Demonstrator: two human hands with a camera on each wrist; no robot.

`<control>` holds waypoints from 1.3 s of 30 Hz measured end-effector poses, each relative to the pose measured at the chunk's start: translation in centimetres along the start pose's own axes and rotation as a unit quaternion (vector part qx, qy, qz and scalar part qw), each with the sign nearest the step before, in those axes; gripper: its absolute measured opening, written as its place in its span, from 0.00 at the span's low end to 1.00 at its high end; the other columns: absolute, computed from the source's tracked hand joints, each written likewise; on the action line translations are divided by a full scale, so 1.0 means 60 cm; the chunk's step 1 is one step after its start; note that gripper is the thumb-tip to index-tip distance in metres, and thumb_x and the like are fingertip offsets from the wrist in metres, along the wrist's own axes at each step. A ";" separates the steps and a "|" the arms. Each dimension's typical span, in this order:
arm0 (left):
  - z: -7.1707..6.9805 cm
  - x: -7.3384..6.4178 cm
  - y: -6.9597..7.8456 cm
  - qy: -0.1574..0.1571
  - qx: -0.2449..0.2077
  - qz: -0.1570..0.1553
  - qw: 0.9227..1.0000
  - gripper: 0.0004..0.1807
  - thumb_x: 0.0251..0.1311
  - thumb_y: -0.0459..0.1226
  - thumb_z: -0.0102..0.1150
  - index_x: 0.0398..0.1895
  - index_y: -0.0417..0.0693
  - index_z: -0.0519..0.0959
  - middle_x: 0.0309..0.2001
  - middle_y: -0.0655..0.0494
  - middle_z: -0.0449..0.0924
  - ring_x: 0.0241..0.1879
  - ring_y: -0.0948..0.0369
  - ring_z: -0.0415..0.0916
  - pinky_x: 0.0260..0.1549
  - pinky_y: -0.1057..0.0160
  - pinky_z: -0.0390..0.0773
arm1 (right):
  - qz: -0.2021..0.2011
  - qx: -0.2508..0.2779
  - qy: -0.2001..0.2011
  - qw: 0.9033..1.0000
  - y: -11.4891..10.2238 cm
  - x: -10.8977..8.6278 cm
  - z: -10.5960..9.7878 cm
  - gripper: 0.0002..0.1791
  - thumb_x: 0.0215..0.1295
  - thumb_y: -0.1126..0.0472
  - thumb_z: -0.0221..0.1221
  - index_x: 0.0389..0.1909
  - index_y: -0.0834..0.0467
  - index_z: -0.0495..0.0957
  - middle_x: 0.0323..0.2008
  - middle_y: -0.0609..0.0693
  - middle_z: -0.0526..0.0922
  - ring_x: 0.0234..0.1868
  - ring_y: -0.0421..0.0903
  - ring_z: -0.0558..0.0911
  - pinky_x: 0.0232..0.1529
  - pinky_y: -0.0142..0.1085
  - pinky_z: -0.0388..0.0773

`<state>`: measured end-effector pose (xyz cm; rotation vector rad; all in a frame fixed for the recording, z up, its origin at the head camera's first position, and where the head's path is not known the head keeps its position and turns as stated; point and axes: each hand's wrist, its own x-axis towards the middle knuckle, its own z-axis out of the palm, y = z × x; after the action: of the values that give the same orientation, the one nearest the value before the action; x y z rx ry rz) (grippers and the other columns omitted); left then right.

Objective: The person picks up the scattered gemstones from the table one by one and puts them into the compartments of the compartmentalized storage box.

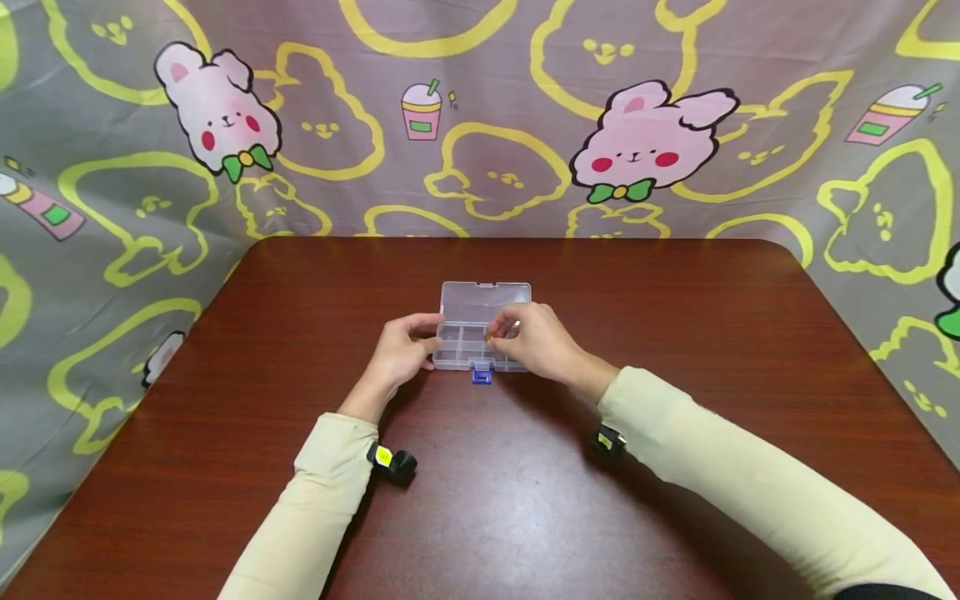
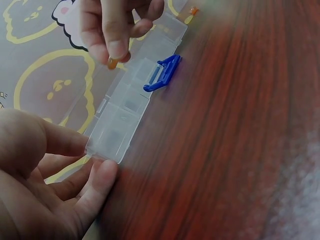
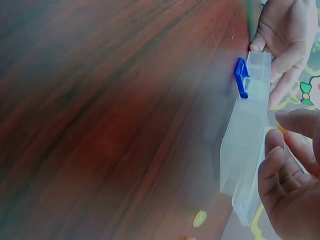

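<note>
A clear plastic compartment box (image 1: 447,357) stands on the table with its lid (image 1: 480,300) raised at the back. From its front edge hangs a blue latch (image 1: 482,375), flipped down. My left hand (image 1: 400,348) grips the box's left end, thumb at the front and fingers behind. Over the compartments my right hand (image 1: 546,340) pinches a small orange-yellow piece (image 2: 113,63) between thumb and fingertip. Its rounded end shows below the fingers in the left wrist view; the rest is hidden.
Beyond the box's right end, a small yellow piece (image 3: 200,218) and an orange piece (image 2: 194,10) lie on the brown wooden table (image 1: 480,517). Cloth printed with cartoon animals (image 1: 495,108) hangs behind the table and along both sides.
</note>
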<state>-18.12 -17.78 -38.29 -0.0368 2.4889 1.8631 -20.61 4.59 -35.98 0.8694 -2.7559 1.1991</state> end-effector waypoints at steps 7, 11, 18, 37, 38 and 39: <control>0.001 0.000 -0.002 0.004 -0.006 0.009 1.000 0.21 0.61 0.21 0.57 0.59 0.29 0.77 0.55 0.32 0.79 0.24 0.62 0.76 0.17 0.68 0.79 | 0.002 -0.011 -0.003 1.000 -0.009 0.017 0.012 0.04 0.57 0.65 0.70 0.31 0.57 0.83 0.27 0.46 0.85 0.26 0.41 0.80 0.32 0.35 0.76; 0.002 -0.001 0.000 0.005 -0.008 0.010 1.000 0.21 0.61 0.21 0.57 0.59 0.29 0.77 0.54 0.32 0.79 0.23 0.62 0.75 0.17 0.69 0.79 | 0.009 -0.011 -0.008 1.000 -0.013 0.025 0.017 0.05 0.57 0.65 0.70 0.32 0.58 0.83 0.28 0.47 0.85 0.27 0.41 0.81 0.33 0.35 0.77; 0.001 -0.001 0.002 0.007 -0.010 0.007 1.000 0.21 0.61 0.20 0.56 0.59 0.30 0.77 0.54 0.33 0.79 0.23 0.63 0.75 0.17 0.70 0.78 | 0.013 -0.005 -0.017 1.000 -0.022 0.038 0.026 0.05 0.58 0.64 0.70 0.34 0.58 0.83 0.29 0.47 0.85 0.30 0.41 0.82 0.36 0.35 0.78; 0.003 0.001 0.000 0.008 -0.012 0.012 1.000 0.21 0.60 0.20 0.56 0.58 0.31 0.78 0.52 0.34 0.81 0.25 0.61 0.77 0.17 0.69 0.78 | 0.007 -0.022 -0.026 0.999 -0.039 0.074 0.058 0.06 0.60 0.62 0.70 0.37 0.58 0.84 0.33 0.48 0.86 0.36 0.44 0.82 0.37 0.35 0.78; 0.003 0.000 0.000 0.008 -0.014 0.012 1.000 0.21 0.60 0.20 0.56 0.58 0.31 0.79 0.51 0.35 0.81 0.26 0.61 0.78 0.16 0.69 0.78 | 0.007 -0.023 -0.029 0.999 -0.040 0.075 0.058 0.06 0.60 0.62 0.70 0.37 0.58 0.84 0.33 0.48 0.87 0.36 0.44 0.82 0.37 0.35 0.78; 0.002 0.000 0.000 0.008 -0.014 0.013 1.000 0.21 0.60 0.20 0.56 0.58 0.31 0.79 0.51 0.35 0.81 0.27 0.60 0.78 0.16 0.69 0.78 | 0.008 -0.025 -0.030 0.999 -0.041 0.076 0.059 0.06 0.60 0.63 0.70 0.37 0.58 0.84 0.33 0.48 0.87 0.36 0.44 0.83 0.37 0.35 0.78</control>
<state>-18.12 -17.63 -38.31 -0.0206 2.4848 1.9152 -22.52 -1.40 -35.79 0.8957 -2.8325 1.1180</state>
